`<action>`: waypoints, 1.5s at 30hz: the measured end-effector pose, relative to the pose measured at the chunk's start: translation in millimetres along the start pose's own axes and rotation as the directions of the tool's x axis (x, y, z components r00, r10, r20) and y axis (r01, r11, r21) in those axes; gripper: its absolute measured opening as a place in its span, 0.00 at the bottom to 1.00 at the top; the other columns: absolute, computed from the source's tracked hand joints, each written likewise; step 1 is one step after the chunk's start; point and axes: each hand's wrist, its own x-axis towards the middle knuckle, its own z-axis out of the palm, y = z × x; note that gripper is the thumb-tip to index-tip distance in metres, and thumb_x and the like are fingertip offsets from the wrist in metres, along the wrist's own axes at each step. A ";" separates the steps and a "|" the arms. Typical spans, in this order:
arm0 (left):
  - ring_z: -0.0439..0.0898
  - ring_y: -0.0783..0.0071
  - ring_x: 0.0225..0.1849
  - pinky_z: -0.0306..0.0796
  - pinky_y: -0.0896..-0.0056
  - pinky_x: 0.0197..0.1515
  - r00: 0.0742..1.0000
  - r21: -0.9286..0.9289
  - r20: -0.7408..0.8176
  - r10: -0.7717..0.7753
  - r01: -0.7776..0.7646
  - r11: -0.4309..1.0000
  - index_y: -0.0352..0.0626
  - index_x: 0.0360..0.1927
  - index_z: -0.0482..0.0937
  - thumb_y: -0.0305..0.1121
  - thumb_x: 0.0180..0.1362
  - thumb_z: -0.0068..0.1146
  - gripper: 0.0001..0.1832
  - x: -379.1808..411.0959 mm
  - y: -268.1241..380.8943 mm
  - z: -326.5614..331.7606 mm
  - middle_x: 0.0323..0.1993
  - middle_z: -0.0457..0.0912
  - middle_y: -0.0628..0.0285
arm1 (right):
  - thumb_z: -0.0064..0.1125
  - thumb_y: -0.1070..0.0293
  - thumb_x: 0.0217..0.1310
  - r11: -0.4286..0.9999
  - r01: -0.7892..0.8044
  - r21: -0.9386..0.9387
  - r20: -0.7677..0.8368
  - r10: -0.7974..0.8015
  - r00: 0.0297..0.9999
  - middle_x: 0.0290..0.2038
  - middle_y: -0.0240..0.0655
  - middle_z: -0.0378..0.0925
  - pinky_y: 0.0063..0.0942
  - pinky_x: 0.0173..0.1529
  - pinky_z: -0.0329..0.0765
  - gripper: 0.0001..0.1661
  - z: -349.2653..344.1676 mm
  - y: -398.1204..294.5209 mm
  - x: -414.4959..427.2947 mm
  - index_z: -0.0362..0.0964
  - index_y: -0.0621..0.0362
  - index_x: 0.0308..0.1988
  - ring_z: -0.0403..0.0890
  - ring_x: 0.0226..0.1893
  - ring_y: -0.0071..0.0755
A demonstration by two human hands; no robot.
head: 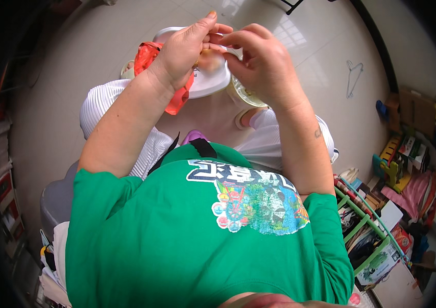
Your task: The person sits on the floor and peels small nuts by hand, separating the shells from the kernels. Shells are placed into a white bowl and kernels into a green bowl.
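Both of my hands are raised at the upper middle of the head view, close together above a white plastic stool [212, 85]. My left hand [187, 48] is turned partly palm up, its fingers reaching toward the other hand; whether anything lies in it cannot be seen. The bent fingers of my right hand [260, 57] meet those fingertips, and any small thing between them is hidden. A blurred yellowish and pinkish patch shows just below the fingertips. On the stool's left side hangs a red plastic bag [180, 101]. A clear container [247, 94] stands below my right hand.
Left of the bag is a small pale bowl [126, 70] with something in it. A wire hanger [353, 79] lies on the tiled floor to the right. Cardboard boxes [418, 111], toys, cloths and a green rack [368, 235] crowd the right side. A grey seat [58, 196] shows at left.
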 end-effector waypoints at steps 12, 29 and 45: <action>0.75 0.82 0.34 0.62 0.85 0.26 0.975 -0.104 0.218 0.036 -0.013 0.995 0.37 0.47 0.76 0.50 0.68 0.41 0.25 -8.3 6.5 1.7 0.35 0.79 0.64 | 0.63 0.79 0.47 1.000 0.018 0.024 0.000 -0.018 1.000 0.31 0.33 0.75 0.23 0.34 0.78 0.12 3.7 -17.4 1.3 0.79 0.55 0.36 0.78 0.29 0.27; 0.79 0.81 0.33 0.68 0.87 0.28 0.977 -0.124 0.187 0.099 -0.076 0.989 0.36 0.43 0.78 0.41 0.66 0.50 0.16 -11.0 10.5 -24.7 0.31 0.80 0.64 | 0.62 0.77 0.57 0.708 -0.240 0.664 0.098 0.236 0.967 0.35 0.35 0.79 0.19 0.41 0.77 0.13 12.8 -6.9 20.8 0.74 0.67 0.43 0.80 0.35 0.22; 0.77 0.83 0.29 0.67 0.87 0.27 0.973 -0.119 0.208 0.101 -0.077 0.990 0.36 0.40 0.78 0.44 0.65 0.50 0.18 -14.9 22.1 -18.6 0.31 0.80 0.64 | 0.63 0.66 0.58 0.808 0.000 0.589 -0.074 0.054 0.996 0.35 0.34 0.76 0.22 0.35 0.76 0.10 15.7 0.7 24.3 0.79 0.61 0.38 0.78 0.33 0.25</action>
